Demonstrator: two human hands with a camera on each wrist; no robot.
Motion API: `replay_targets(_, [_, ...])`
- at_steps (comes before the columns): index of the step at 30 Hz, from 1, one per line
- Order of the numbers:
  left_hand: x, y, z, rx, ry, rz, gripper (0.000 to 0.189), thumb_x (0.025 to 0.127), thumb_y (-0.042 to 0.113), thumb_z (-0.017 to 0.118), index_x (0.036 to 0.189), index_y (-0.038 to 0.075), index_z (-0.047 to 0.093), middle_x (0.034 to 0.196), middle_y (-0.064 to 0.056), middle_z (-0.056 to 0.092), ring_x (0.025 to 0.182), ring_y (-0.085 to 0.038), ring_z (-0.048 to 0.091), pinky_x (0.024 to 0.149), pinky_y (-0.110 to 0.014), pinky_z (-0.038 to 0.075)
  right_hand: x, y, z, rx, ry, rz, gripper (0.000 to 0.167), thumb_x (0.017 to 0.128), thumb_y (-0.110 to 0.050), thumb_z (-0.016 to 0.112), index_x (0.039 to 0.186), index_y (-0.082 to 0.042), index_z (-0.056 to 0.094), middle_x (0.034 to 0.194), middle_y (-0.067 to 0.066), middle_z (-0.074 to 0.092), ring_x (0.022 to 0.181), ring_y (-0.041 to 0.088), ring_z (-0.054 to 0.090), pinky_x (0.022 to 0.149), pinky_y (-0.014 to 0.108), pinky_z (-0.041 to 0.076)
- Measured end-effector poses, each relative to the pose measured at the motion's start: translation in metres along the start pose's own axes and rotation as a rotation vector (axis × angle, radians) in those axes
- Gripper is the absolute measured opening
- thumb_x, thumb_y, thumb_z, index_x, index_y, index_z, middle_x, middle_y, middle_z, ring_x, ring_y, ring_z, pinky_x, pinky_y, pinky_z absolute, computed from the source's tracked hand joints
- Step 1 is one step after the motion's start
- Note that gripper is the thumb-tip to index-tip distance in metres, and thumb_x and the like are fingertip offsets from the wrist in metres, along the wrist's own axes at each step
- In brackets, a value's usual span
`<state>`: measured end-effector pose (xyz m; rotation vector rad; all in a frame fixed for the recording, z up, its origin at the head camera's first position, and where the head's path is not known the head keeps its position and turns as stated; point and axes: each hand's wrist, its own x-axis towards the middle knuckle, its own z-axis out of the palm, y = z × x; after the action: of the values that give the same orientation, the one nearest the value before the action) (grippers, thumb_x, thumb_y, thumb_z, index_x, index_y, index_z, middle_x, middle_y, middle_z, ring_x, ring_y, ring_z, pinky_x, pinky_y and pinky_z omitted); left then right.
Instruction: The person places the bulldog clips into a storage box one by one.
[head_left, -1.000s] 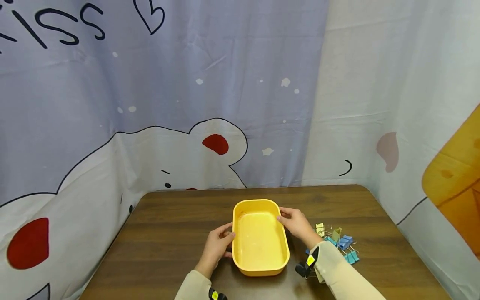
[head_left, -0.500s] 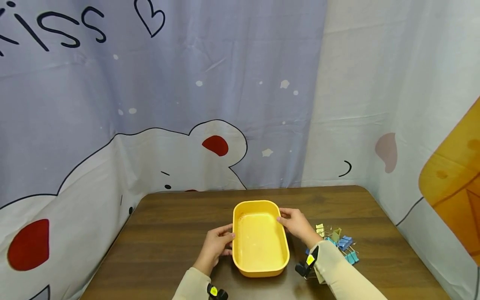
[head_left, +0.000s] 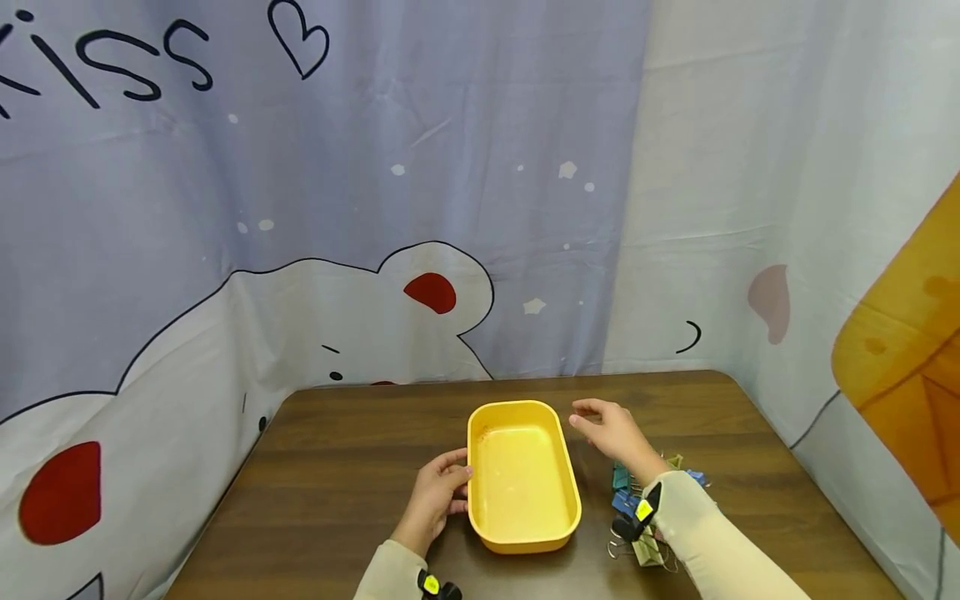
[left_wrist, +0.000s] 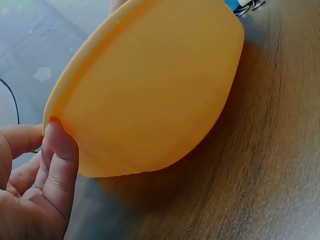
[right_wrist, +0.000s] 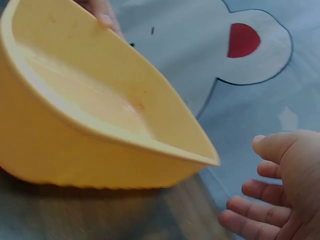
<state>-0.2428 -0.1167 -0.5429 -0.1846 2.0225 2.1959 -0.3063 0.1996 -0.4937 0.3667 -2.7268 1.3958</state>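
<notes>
A yellow rectangular plastic tray (head_left: 525, 483) with rounded corners stands on the wooden table, and nothing lies inside it. My left hand (head_left: 435, 497) pinches its left rim; in the left wrist view the fingers (left_wrist: 62, 160) press against the tray's outer wall. Off the tray's right side, my right hand (head_left: 615, 433) is held in the air with its fingers loosely bent and nothing in them. The right wrist view shows a gap between that hand (right_wrist: 280, 185) and the tray's corner. Coloured binder clips (head_left: 626, 502) lie beneath the right forearm, which partly hides them.
The brown wooden table (head_left: 360, 433) ends at a printed curtain (head_left: 525, 208) at the back and sides. Several binder clips in blue, teal and pale yellow form a loose pile right of the tray. Each wrist wears a black camera strap.
My right hand has let go of the tray's right rim and moved to the right, away from it. The left hand keeps its hold, and the tray has hardly shifted.
</notes>
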Motion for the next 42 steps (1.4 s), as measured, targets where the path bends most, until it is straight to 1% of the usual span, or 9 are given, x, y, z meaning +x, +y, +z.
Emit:
replay_targets(3, [0.001, -0.002, 0.0, -0.019, -0.006, -0.003, 0.047, 0.098, 0.009, 0.064, 0.142, -0.001, 0.052, 0.1, -0.017, 0.061, 0.066, -0.014, 0.06, 0.054, -0.029, 0.059, 0.0, 0.003, -0.015, -0.044, 0.022, -0.049, 0.038, 0.098, -0.02, 0.067, 0.13, 0.001, 0.063, 0.126, 0.023, 0.066, 0.109, 0.037, 0.068, 0.083, 0.043, 0.06])
replay_targets(5, [0.001, -0.002, 0.0, -0.03, -0.01, -0.002, 0.047, 0.098, 0.009, 0.064, 0.142, -0.001, 0.052, 0.1, -0.017, 0.061, 0.066, -0.014, 0.06, 0.054, -0.029, 0.059, 0.0, 0.006, -0.024, -0.057, 0.033, -0.058, 0.039, 0.098, -0.02, 0.067, 0.131, 0.001, 0.063, 0.127, 0.023, 0.065, 0.11, 0.037, 0.067, 0.088, 0.046, 0.058])
replay_targets(9, [0.001, -0.003, 0.001, -0.045, -0.02, -0.001, 0.048, 0.098, 0.009, 0.064, 0.143, -0.001, 0.051, 0.1, -0.016, 0.061, 0.065, -0.013, 0.059, 0.053, -0.028, 0.059, -0.003, 0.014, -0.039, -0.074, 0.029, -0.055, 0.045, 0.098, -0.024, 0.067, 0.136, -0.001, 0.06, 0.131, 0.023, 0.063, 0.115, 0.037, 0.065, 0.091, 0.049, 0.057])
replay_targets(13, [0.0, -0.003, 0.002, -0.049, -0.032, -0.001, 0.049, 0.099, 0.01, 0.063, 0.145, -0.001, 0.049, 0.101, -0.016, 0.062, 0.066, -0.013, 0.059, 0.053, -0.029, 0.059, -0.008, 0.025, -0.049, -0.083, 0.017, -0.052, 0.052, 0.098, -0.029, 0.067, 0.141, -0.002, 0.056, 0.136, 0.024, 0.06, 0.118, 0.039, 0.063, 0.092, 0.05, 0.056])
replay_targets(20, [0.0, -0.004, 0.001, -0.056, -0.043, -0.004, 0.049, 0.099, 0.01, 0.063, 0.144, -0.001, 0.048, 0.1, -0.016, 0.061, 0.066, -0.013, 0.058, 0.053, -0.029, 0.059, -0.015, 0.042, -0.061, -0.093, 0.022, -0.036, 0.057, 0.098, -0.031, 0.067, 0.143, 0.0, 0.053, 0.138, 0.024, 0.058, 0.12, 0.04, 0.062, 0.093, 0.05, 0.055])
replay_targets(27, [-0.001, -0.002, 0.002, -0.071, -0.05, -0.002, 0.049, 0.098, 0.007, 0.062, 0.144, -0.002, 0.048, 0.096, -0.013, 0.06, 0.065, -0.011, 0.057, 0.052, -0.028, 0.058, -0.023, 0.053, -0.072, -0.096, 0.012, -0.046, 0.059, 0.098, -0.03, 0.068, 0.145, 0.001, 0.05, 0.139, 0.027, 0.056, 0.121, 0.043, 0.06, 0.093, 0.05, 0.055])
replay_targets(31, [-0.001, -0.002, 0.002, -0.064, -0.05, -0.005, 0.049, 0.098, 0.008, 0.062, 0.144, -0.001, 0.048, 0.094, -0.011, 0.06, 0.065, -0.012, 0.057, 0.052, -0.028, 0.058, -0.027, 0.057, -0.075, -0.09, 0.002, -0.048, 0.058, 0.098, -0.027, 0.068, 0.144, 0.003, 0.05, 0.139, 0.028, 0.055, 0.121, 0.043, 0.06, 0.092, 0.05, 0.056])
replay_targets(34, [-0.002, -0.002, 0.003, -0.057, -0.051, -0.006, 0.05, 0.098, 0.009, 0.063, 0.145, -0.001, 0.048, 0.096, -0.013, 0.06, 0.066, -0.013, 0.057, 0.053, -0.029, 0.059, -0.029, 0.062, -0.076, -0.083, 0.0, -0.045, 0.058, 0.098, -0.025, 0.069, 0.143, 0.005, 0.05, 0.139, 0.029, 0.055, 0.121, 0.044, 0.06, 0.092, 0.05, 0.056])
replay_targets(42, [-0.001, -0.002, 0.003, -0.054, -0.05, -0.01, 0.05, 0.098, 0.01, 0.063, 0.145, 0.0, 0.048, 0.098, -0.013, 0.061, 0.067, -0.013, 0.057, 0.053, -0.029, 0.058, -0.03, 0.077, -0.076, -0.076, -0.033, -0.013, 0.061, 0.097, -0.029, 0.069, 0.144, 0.005, 0.049, 0.141, 0.029, 0.054, 0.122, 0.043, 0.059, 0.089, 0.045, 0.058])
